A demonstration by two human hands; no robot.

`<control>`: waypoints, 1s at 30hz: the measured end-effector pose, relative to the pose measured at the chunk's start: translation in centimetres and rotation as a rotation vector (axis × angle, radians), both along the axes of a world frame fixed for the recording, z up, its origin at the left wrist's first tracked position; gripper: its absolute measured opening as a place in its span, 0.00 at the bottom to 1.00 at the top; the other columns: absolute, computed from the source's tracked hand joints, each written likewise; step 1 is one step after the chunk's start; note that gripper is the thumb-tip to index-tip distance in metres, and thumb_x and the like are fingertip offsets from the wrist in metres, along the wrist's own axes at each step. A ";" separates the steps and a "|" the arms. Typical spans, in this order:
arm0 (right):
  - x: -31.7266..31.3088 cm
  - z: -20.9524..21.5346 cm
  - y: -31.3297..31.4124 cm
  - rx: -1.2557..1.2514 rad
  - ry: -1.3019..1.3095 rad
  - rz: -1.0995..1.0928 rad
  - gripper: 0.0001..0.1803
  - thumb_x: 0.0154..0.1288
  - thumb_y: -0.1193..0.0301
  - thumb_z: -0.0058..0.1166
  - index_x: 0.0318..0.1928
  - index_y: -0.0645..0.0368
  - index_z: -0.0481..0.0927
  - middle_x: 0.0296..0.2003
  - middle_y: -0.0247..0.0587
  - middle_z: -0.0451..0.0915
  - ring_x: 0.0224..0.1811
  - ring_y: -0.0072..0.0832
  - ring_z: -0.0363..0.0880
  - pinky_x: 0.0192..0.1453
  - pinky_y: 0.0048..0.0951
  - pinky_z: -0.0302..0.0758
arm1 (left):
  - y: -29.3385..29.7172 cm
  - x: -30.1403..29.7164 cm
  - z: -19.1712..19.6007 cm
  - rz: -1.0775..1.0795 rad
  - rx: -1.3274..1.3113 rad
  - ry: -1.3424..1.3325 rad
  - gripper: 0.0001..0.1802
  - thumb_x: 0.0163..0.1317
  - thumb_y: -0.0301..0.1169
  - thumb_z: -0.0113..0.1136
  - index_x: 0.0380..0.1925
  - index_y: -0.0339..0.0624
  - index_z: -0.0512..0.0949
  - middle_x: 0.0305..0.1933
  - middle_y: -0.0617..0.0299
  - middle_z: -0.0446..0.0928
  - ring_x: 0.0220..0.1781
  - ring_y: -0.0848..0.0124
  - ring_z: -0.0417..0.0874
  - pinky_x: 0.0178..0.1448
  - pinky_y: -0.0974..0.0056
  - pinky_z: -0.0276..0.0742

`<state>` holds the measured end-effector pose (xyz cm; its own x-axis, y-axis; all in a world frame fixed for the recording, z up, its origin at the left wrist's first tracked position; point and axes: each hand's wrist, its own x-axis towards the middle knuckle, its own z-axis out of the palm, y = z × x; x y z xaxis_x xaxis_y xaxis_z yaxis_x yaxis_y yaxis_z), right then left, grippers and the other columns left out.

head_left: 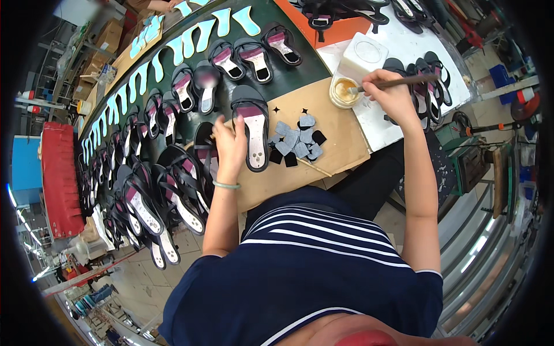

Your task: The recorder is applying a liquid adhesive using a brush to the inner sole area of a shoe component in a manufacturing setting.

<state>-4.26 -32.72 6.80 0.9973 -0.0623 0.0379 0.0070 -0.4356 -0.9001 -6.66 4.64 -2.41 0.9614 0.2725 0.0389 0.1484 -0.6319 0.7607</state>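
My right hand (392,95) grips a brush (407,82) by its dark handle, its bristle end inside a small round jar (340,104) of cream-coloured paste. A black sandal (257,135) with a pale insole and a purple patch lies on brown cardboard (340,138), toe strap away from me, several dark spots at its heel. Beside its left edge is my left hand (229,144), thumb and fingers apart, the thumb touching or very near the edge. Grey and black heel-shaped pads (294,138) are heaped to the sandal's right.
Rows of similar sandals (254,57) cover the dark green table, with light-blue insole pieces (202,34) behind. More sandals (138,202) crowd the left edge. A white plastic container (363,55) adjoins the jar. Sandals (430,86) sit on the white surface, near an orange box (309,23).
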 end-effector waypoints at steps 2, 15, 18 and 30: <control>1.5 -0.9 0.1 -0.142 -0.083 0.048 0.09 0.58 0.72 0.59 0.35 0.67 0.82 0.26 0.39 0.83 0.28 0.20 0.81 0.33 0.21 0.75 | -0.4 -0.6 -1.7 0.076 -0.248 0.197 0.42 0.67 0.48 0.57 0.66 0.24 0.55 0.61 0.31 0.69 0.65 0.47 0.72 0.68 0.54 0.65; 1.1 -0.3 -1.1 0.166 0.039 0.096 0.08 0.63 0.77 0.53 0.39 0.70 0.81 0.31 0.43 0.84 0.28 0.21 0.81 0.33 0.22 0.78 | 0.8 -0.8 -1.2 -0.026 -1.146 0.401 0.23 0.68 0.46 0.60 0.44 0.33 0.79 0.37 0.58 0.83 0.34 0.72 0.85 0.36 0.69 0.82; 0.1 -0.3 -0.8 0.327 0.141 0.074 0.09 0.62 0.77 0.51 0.39 0.70 0.81 0.29 0.43 0.83 0.26 0.24 0.82 0.31 0.25 0.80 | 0.7 -1.0 1.3 0.047 -1.320 0.280 0.22 0.70 0.47 0.56 0.46 0.37 0.78 0.38 0.61 0.83 0.32 0.73 0.85 0.33 0.68 0.83; -6.0 1.7 -1.2 0.886 0.018 0.093 0.11 0.65 0.71 0.49 0.39 0.68 0.77 0.30 0.54 0.82 0.25 0.36 0.83 0.23 0.32 0.78 | -4.4 7.1 9.0 -0.449 -1.474 -0.293 0.46 0.64 0.73 0.30 0.65 0.46 0.59 0.54 0.46 0.75 0.41 0.54 0.84 0.44 0.47 0.83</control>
